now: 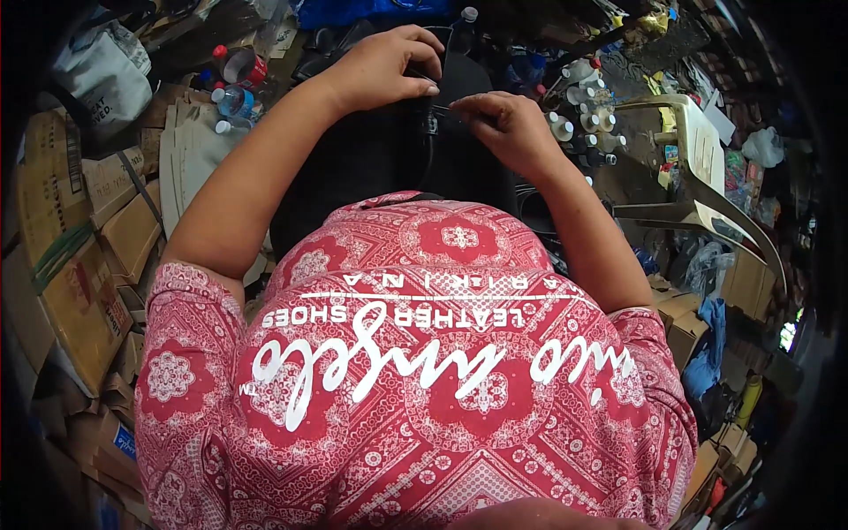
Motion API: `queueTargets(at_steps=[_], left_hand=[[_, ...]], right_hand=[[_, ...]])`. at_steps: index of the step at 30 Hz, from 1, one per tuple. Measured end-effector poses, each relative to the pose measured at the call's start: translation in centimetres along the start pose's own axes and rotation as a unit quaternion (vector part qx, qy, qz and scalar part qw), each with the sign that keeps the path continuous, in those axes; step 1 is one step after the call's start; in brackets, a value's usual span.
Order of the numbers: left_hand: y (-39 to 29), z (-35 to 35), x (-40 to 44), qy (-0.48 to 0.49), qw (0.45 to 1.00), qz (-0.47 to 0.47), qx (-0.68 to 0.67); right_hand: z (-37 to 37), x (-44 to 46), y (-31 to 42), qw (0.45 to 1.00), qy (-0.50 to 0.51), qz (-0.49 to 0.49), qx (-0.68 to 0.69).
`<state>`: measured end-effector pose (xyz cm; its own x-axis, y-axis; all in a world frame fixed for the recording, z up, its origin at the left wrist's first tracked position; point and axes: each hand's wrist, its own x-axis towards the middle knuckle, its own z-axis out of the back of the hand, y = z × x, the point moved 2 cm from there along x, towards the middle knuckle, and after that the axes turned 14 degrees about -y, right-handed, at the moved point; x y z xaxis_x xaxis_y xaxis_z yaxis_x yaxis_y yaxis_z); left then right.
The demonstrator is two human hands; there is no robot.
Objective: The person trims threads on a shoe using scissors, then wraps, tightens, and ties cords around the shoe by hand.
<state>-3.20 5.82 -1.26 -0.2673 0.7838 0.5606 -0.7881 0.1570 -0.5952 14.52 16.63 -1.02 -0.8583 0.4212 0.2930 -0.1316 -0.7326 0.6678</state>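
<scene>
The left hand [397,64] grips a black strap [431,125], likely light and bendy, best held by its edges, while at right the right hand [505,125] pinches a thin strand [443,108].

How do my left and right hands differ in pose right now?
The left hand sits higher in the picture; the right hand is lower and farther right.
The left hand's fingers curl over with gaps between them; the right hand's fingers bunch together, pointing left.
Both are bare and close to the black strap-like piece; how firmly either grips is unclear.
</scene>
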Motion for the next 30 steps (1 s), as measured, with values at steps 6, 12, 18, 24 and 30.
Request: queueTargets(at_steps=[6,12,18,24,30], left_hand=[[1.1,-0.7,1.5,0.183,0.976,0.085,-0.085],[1.0,-0.8,1.7,0.246,0.962,0.080,-0.082],[4.4,-3.9,3.7,0.314,0.928,0.134,-0.151],[1.6,-1.2,1.5,0.333,0.918,0.135,-0.167],[1.4,-1.2,1.5,0.343,0.912,0.146,-0.171]], right_hand=[[0.6,0.1,0.8,0.999,0.019,0.006,-0.048],[1.2,0.0,1.9,0.995,0.023,0.000,-0.093],[1.2,2.1,-1.4,0.992,0.053,-0.034,-0.110],[0.8,-0.4,2.0,0.995,0.057,-0.050,-0.068],[0.0,-1.1,-0.4,0.987,0.021,-0.116,0.107]])
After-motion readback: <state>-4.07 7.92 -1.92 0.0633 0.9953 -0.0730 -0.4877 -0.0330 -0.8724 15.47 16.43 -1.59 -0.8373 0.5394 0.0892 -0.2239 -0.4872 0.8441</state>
